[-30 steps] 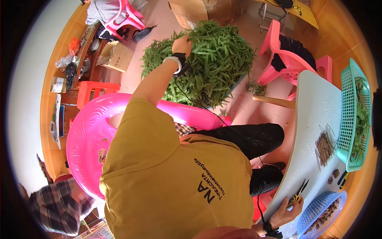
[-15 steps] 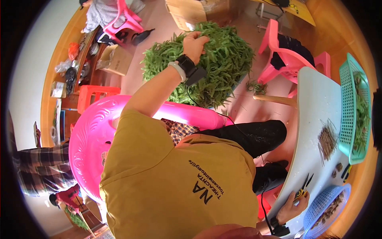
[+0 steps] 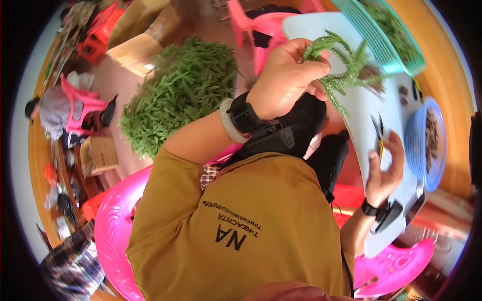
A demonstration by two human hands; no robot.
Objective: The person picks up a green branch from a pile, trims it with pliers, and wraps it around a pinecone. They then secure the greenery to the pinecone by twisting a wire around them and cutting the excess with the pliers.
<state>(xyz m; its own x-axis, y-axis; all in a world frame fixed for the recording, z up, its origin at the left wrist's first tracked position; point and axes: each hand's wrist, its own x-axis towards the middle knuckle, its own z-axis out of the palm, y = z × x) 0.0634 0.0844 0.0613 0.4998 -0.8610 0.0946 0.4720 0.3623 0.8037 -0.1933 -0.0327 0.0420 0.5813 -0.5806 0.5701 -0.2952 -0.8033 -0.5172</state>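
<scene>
My left hand (image 3: 283,75) is raised over the near end of the white table (image 3: 311,26), fingers pinched on a green leafy sprig (image 3: 351,75). Needle-like leaves fan out from the sprig to the right of my fingertips, and its stem end is partly hidden by the hand. Lower down, at the table's edge, my right hand (image 3: 385,173) holds a pair of scissors (image 3: 380,133) with dark blades and yellow handles. The blades point away from me, slightly parted, and the fingers hide part of the handles.
A big heap of green sprigs (image 3: 186,90) lies left of the table, near an open cardboard box (image 3: 145,47). On the table stand a teal basket (image 3: 396,57) with greenery and a blue basket (image 3: 415,145) with brown pieces. Pink chairs (image 3: 266,27) are around; another person sits far left.
My left hand has left the heap and come right to the table with a sprig. The right hand has lifted the scissors a little. The whole view has turned toward the table.
</scene>
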